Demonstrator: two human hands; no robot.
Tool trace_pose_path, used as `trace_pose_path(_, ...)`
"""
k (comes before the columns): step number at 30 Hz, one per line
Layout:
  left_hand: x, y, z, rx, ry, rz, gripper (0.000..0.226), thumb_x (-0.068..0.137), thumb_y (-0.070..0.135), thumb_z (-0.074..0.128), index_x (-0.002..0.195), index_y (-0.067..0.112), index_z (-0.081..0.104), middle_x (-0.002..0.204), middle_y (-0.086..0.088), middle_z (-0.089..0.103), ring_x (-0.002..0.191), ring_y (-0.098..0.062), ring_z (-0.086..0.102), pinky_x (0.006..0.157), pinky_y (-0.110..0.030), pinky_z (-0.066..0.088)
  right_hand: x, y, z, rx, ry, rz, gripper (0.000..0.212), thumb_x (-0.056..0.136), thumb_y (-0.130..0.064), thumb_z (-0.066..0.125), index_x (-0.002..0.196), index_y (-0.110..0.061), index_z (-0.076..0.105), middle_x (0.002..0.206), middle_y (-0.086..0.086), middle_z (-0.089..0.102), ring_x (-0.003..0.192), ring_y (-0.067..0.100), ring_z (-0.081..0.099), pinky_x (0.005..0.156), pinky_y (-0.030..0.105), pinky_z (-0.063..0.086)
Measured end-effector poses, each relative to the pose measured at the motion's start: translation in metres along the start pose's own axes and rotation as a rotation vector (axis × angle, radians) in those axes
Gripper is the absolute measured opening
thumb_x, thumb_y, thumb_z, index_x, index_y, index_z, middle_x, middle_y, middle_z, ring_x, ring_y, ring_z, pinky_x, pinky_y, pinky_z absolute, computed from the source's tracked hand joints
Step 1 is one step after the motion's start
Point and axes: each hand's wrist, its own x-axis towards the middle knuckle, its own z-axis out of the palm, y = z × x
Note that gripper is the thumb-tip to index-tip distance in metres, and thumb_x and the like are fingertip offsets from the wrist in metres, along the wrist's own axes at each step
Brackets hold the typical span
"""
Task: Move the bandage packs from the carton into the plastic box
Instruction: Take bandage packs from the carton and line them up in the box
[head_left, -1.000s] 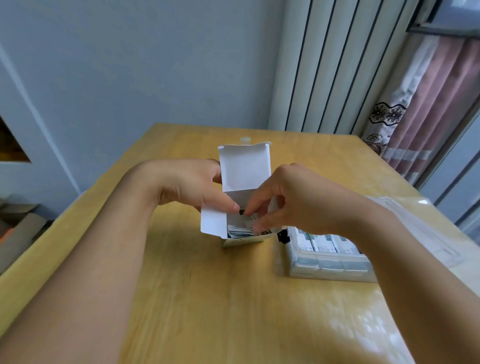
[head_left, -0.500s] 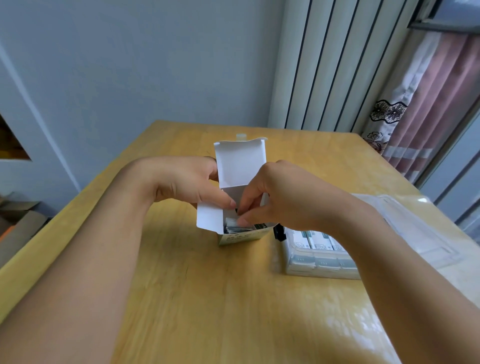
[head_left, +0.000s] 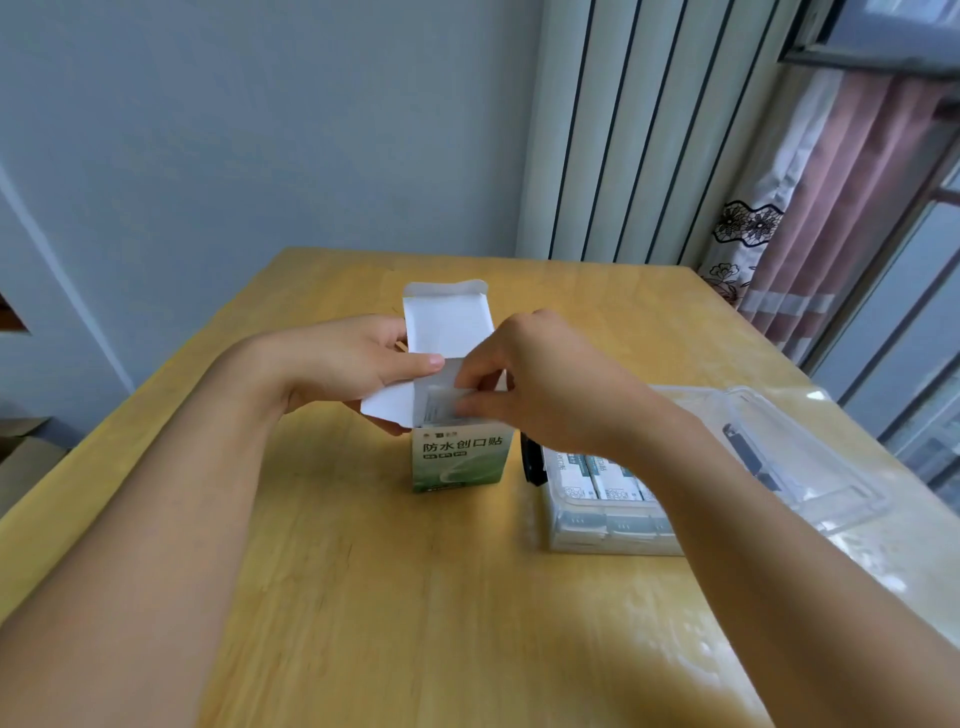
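A green and white carton (head_left: 457, 460) stands upright mid-table with its top flaps open. My left hand (head_left: 358, 361) holds it at the top left, thumb on the rim. My right hand (head_left: 540, 384) reaches into the opening, its fingertips pinched on bandage packs (head_left: 441, 405) that stick up slightly from inside. To the right lies a clear plastic box (head_left: 613, 530) with several bandage packs in it; my right forearm hides part of it.
The box's clear lid (head_left: 789, 462) lies open flat to the right, a black latch (head_left: 530, 465) at the box's left end. The wooden table (head_left: 415, 597) ends near a ribbed wall panel and a curtain (head_left: 810, 234) on the right.
The carton now stands upright with its printed front facing me, where before I looked down into it. My right fingers have lifted the packs slightly out of the opening.
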Motion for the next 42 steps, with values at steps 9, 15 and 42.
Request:
trace_pose_path(9, 0.002, -0.005, -0.025, 0.509, 0.315, -0.114, 0.069, 0.09, 0.076, 0.034, 0.075, 0.013, 0.057, 0.077, -0.006, 0.069, 0.071, -0.028, 0.07, 0.081, -0.035, 0.053, -0.021, 0.033, -0.069, 0.363, 0.327, 0.021, 0.006, 0.086, -0.014, 0.077, 0.08, -0.015, 0.079, 0.063, -0.004, 0.072, 0.049, 0.009, 0.049, 0.048, 0.028, 0.042)
trace_pose_path(15, -0.019, 0.056, 0.002, -0.253, 0.314, 0.084, 0.092, 0.091, 0.079, 0.023, 0.084, 0.004, 0.076, 0.08, -0.014, 0.077, 0.063, -0.019, 0.069, 0.058, -0.029, 0.051, -0.025, 0.018, -0.066, -0.022, 0.698, -0.209, 0.012, 0.088, -0.017, 0.074, 0.079, -0.012, 0.079, 0.063, -0.004, 0.066, 0.049, 0.007, 0.053, 0.05, 0.02, 0.045)
trace_pose_path(42, 0.001, 0.074, 0.102, -0.776, -0.01, 0.185, 0.05, 0.109, 0.04, 0.03, 0.121, 0.003, 0.062, 0.077, -0.011, 0.058, 0.065, -0.024, 0.063, 0.053, -0.03, 0.052, -0.028, 0.058, -0.073, 0.564, 0.249, 0.22, 0.006, 0.09, -0.006, 0.071, 0.086, -0.006, 0.075, 0.061, 0.006, 0.067, 0.051, 0.014, 0.051, 0.05, 0.021, 0.043)
